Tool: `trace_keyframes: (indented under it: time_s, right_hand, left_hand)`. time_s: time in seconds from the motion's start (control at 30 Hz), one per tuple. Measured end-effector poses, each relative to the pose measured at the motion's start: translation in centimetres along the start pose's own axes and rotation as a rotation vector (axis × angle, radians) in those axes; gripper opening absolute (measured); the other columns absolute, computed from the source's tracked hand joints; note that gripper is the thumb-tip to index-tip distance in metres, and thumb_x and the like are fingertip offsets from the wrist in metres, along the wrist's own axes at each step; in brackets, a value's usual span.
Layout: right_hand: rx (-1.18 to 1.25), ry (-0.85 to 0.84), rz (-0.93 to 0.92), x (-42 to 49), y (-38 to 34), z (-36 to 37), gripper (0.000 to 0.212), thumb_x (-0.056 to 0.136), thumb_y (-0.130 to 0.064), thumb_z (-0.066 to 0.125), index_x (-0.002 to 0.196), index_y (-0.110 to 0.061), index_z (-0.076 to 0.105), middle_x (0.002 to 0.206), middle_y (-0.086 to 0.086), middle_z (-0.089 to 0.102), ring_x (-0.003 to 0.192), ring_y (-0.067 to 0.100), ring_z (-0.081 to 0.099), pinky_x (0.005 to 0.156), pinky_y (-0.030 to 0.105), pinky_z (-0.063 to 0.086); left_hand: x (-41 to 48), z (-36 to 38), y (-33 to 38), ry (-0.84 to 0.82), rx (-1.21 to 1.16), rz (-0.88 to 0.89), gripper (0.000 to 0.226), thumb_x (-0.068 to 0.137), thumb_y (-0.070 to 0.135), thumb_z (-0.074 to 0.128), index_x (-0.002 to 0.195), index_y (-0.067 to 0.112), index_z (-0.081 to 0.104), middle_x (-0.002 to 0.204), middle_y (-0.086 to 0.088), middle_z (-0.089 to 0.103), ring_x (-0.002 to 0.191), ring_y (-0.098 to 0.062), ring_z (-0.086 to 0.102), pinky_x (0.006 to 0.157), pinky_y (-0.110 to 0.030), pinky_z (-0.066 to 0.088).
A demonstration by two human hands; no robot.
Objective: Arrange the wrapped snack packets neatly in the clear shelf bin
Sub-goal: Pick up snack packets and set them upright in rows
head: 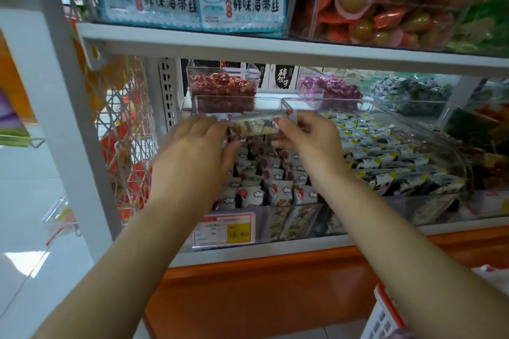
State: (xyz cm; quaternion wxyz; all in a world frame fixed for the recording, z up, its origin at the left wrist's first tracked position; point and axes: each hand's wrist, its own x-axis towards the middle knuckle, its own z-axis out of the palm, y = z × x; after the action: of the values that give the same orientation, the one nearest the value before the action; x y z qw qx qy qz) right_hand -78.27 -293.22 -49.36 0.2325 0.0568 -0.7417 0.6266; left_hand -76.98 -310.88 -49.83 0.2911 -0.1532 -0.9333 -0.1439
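One packet held over the back of the bin

The snack packet (256, 125) hangs crosswise above the back edge of the clear bin (264, 208), pinched at its ends by the left hand (198, 146) and right hand (303, 140). Beneath stand tight rows of packets (264, 181). I'd judge that pushing it down could tip or crush the upright ones. With only fingertips on the slick wrap, it could also slip flat or drop over the side wall into the neighbouring bin (385, 162).
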Motion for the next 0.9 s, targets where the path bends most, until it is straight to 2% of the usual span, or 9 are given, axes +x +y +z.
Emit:
trace_keyframes:
  time_s: [0.1, 0.2, 0.37, 0.5, 0.57, 0.67, 0.73, 0.83, 0.9]
  right_hand:
    - [-0.197, 0.044, -0.085, 3.8, 1.1, 2.5, 0.016, 0.092, -0.008, 0.057, 0.097, 0.007, 0.06, 0.097, 0.017, 0.062, 0.086, 0.027, 0.064, 0.08, 0.04, 0.055]
    - [-0.445, 0.039, -0.273, 7.0, 1.8, 4.6, 0.02, 0.092, -0.011, 0.056, 0.105, 0.002, 0.061, 0.104, 0.013, 0.061, 0.093, 0.017, 0.054, 0.074, 0.021, 0.037]
    - [-0.808, -0.124, -0.464, 10.9, 2.0, 7.2, 0.015, 0.092, -0.01, 0.053, 0.101, -0.001, 0.06, 0.104, 0.016, 0.06, 0.088, 0.019, 0.051, 0.069, 0.02, 0.028]
    - [-0.991, -0.308, -0.502, 12.2, 2.6, 8.9, 0.014, 0.092, -0.014, 0.054, 0.099, -0.003, 0.06, 0.103, 0.013, 0.053, 0.091, 0.019, 0.05, 0.08, 0.025, 0.04]
    - [-1.029, -0.448, -0.428, 12.1, 3.3, 9.6, 0.014, 0.092, -0.015, 0.054, 0.097, -0.005, 0.063, 0.099, 0.007, 0.057, 0.097, 0.021, 0.054, 0.09, 0.032, 0.042]
    - [-1.142, -0.633, -0.306, 11.9, 4.2, 10.2, 0.021, 0.094, -0.016, 0.05, 0.104, -0.013, 0.068, 0.114, 0.009, 0.064, 0.112, 0.027, 0.052, 0.102, 0.047, 0.038]
    - [-1.077, -0.606, -0.253, 12.4, 4.2, 9.9, 0.025, 0.094, -0.013, 0.047, 0.106, -0.018, 0.068, 0.121, 0.007, 0.062, 0.116, 0.024, 0.052, 0.103, 0.045, 0.038]
    - [-0.932, -0.444, -0.214, 13.6, 3.9, 9.6, 0.022, 0.093, -0.008, 0.048, 0.106, -0.013, 0.066, 0.117, 0.009, 0.063, 0.096, 0.017, 0.056, 0.088, 0.031, 0.044]
    - [-0.995, -0.351, -0.235, 14.4, 4.1, 9.8, 0.02, 0.092, -0.009, 0.051, 0.107, -0.013, 0.066, 0.117, 0.011, 0.062, 0.097, 0.02, 0.057, 0.091, 0.033, 0.047]
  left_hand:
    - [0.4, 0.9, -2.0, -0.18, 0.153, -0.046, 0.057, 0.095, 0.05, 0.025, 0.144, 0.021, 0.03, 0.156, -0.005, 0.017, 0.144, -0.021, 0.007, 0.115, -0.041, 0.003]
    - [0.3, 1.5, -3.0, -0.246, 0.068, -0.076, 0.054, 0.096, 0.046, 0.031, 0.141, 0.018, 0.037, 0.157, -0.007, 0.012, 0.143, -0.025, 0.01, 0.116, -0.043, 0.007]
    - [0.1, 1.7, -3.5, -0.224, -0.034, -0.069, 0.05, 0.095, 0.043, 0.037, 0.135, 0.015, 0.046, 0.156, -0.011, 0.014, 0.142, -0.029, 0.015, 0.114, -0.041, 0.015]
    - [0.2, 1.9, -3.6, -0.232, -0.074, -0.05, 0.049, 0.094, 0.04, 0.039, 0.133, 0.011, 0.048, 0.157, -0.012, 0.01, 0.143, -0.029, 0.012, 0.115, -0.039, 0.012]
    - [0.2, 1.9, -3.6, -0.221, -0.081, -0.038, 0.048, 0.094, 0.039, 0.041, 0.132, 0.01, 0.049, 0.157, -0.012, 0.01, 0.143, -0.03, 0.013, 0.115, -0.038, 0.012]
    - [-0.1, 1.8, -3.7, -0.201, -0.085, -0.038, 0.046, 0.094, 0.039, 0.04, 0.13, 0.012, 0.05, 0.157, -0.01, 0.01, 0.143, -0.028, 0.015, 0.114, -0.035, 0.014]
    - [-0.2, 1.7, -3.7, -0.194, -0.085, -0.047, 0.046, 0.094, 0.041, 0.038, 0.131, 0.014, 0.049, 0.157, -0.009, 0.009, 0.143, -0.027, 0.015, 0.114, -0.034, 0.014]
    - [-0.2, 1.6, -3.6, -0.203, -0.086, -0.055, 0.047, 0.095, 0.042, 0.035, 0.132, 0.016, 0.047, 0.157, -0.007, 0.008, 0.143, -0.025, 0.013, 0.114, -0.034, 0.013]
    - [-0.1, 1.6, -3.4, -0.212, -0.091, -0.061, 0.048, 0.095, 0.043, 0.034, 0.134, 0.016, 0.044, 0.158, -0.007, 0.006, 0.144, -0.024, 0.01, 0.114, -0.033, 0.01]
